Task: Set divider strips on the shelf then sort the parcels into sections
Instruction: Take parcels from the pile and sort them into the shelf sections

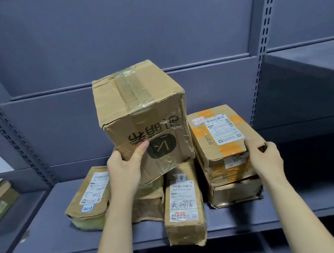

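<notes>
Parcels sit bunched on the grey shelf (50,241), and the large taped box (141,116) serves as the landmark, tilted and raised above the others. The left hand (124,165) grips that box at its lower left corner, thumb pressed on the printed front face, fingers hidden behind. Just right of the box lies an orange-taped parcel (222,136) on top of a plain brown parcel (235,191); the right hand (264,156) holds the orange-taped one at its near right corner, fingers curled over the edge. Below the box, a long labelled parcel (183,206) pokes out past the shelf's front lip. Lower left of the box, a flat parcel (88,199) with a white label lies on the shelf.
</notes>
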